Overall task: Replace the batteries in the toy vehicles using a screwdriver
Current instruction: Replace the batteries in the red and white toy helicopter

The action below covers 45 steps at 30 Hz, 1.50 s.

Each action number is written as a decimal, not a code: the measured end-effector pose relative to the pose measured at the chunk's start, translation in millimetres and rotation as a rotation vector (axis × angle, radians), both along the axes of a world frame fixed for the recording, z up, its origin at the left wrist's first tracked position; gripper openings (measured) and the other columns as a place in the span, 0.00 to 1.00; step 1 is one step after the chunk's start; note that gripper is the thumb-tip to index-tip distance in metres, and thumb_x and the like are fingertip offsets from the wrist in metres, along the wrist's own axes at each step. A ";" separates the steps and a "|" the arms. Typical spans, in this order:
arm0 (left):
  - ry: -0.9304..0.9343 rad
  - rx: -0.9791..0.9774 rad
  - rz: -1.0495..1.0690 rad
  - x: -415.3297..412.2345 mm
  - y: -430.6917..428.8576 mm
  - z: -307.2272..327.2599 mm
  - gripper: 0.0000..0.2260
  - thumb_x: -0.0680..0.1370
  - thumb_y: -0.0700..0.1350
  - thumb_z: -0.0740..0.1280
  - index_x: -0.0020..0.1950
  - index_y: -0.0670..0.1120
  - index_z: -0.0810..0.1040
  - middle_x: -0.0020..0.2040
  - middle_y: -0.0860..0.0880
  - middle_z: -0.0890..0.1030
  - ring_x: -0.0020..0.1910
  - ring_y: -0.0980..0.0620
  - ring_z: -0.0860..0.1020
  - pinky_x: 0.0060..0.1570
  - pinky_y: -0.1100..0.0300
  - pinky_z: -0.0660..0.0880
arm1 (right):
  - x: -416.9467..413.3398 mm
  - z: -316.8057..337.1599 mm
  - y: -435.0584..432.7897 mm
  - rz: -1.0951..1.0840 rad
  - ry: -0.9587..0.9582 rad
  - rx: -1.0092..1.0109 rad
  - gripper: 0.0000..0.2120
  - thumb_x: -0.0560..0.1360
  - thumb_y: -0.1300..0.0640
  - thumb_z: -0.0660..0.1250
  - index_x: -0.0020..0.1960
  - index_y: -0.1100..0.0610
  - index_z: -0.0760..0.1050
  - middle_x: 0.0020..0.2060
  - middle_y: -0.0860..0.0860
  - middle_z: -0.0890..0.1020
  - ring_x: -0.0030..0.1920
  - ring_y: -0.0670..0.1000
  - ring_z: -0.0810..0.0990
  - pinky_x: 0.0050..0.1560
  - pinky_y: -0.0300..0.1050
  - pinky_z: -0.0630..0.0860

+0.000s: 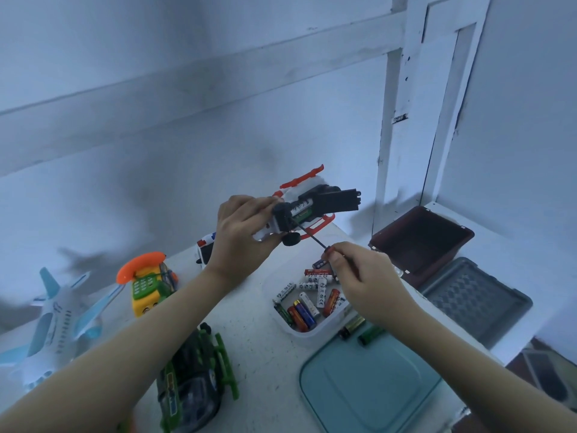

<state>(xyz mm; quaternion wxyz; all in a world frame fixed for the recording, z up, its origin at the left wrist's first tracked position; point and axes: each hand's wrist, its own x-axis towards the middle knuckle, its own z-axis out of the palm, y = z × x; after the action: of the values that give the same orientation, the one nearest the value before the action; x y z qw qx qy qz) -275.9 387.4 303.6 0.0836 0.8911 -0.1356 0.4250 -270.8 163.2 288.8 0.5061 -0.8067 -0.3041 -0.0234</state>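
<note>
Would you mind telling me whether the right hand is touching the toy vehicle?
Apart. Head view: the right hand pinches the screwdriver handle, and bare shaft spans the gap to the toy vehicle.

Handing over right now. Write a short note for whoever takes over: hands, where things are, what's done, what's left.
Left hand grips the white-and-red toy vehicle underside up, above the table.
Right hand pinches the screwdriver, tip at the battery bay.
Done: the black battery cover is swung open and a battery shows inside. I cannot tell if it is old or new.
The tub holds spare batteries, and two loose batteries lie on the teal lid.
Left: finish the swap, screw the cover shut, then probably the green toy vehicle.
</note>
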 end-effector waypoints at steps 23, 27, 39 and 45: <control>0.039 0.145 -0.040 -4.3 8.7 5.3 0.14 0.68 0.43 0.75 0.51 0.38 0.84 0.49 0.44 0.85 0.49 0.47 0.73 0.48 0.52 0.70 | 24.8 6.0 -22.7 -0.097 0.240 0.022 0.17 0.80 0.58 0.60 0.35 0.54 0.78 0.24 0.54 0.69 0.25 0.49 0.62 0.28 0.41 0.61; 0.039 0.147 -0.057 -4.6 8.2 6.4 0.14 0.69 0.44 0.75 0.51 0.38 0.84 0.48 0.44 0.85 0.48 0.48 0.73 0.46 0.52 0.71 | 28.2 3.7 -22.9 -0.099 0.252 0.002 0.17 0.80 0.58 0.60 0.35 0.55 0.79 0.22 0.50 0.68 0.23 0.47 0.62 0.26 0.36 0.62; 0.056 0.171 -0.100 -2.6 7.0 5.4 0.15 0.69 0.45 0.75 0.52 0.39 0.84 0.48 0.45 0.84 0.49 0.48 0.73 0.47 0.56 0.68 | 41.7 -11.7 -37.1 -0.027 0.279 0.054 0.14 0.79 0.61 0.61 0.38 0.60 0.81 0.22 0.47 0.67 0.24 0.47 0.61 0.27 0.37 0.61; 0.042 0.213 -0.075 -1.3 13.5 5.0 0.13 0.69 0.44 0.76 0.50 0.40 0.85 0.48 0.46 0.84 0.48 0.47 0.73 0.45 0.51 0.70 | 43.4 -16.2 -50.5 0.021 0.271 -0.084 0.15 0.78 0.61 0.62 0.36 0.56 0.81 0.23 0.50 0.64 0.27 0.50 0.61 0.29 0.41 0.61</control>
<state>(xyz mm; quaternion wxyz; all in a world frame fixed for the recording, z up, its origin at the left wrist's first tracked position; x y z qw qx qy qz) -277.1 400.9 308.6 0.0073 0.8979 -0.2115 0.3860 -227.4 112.6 272.6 0.5088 -0.8196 -0.2422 0.1040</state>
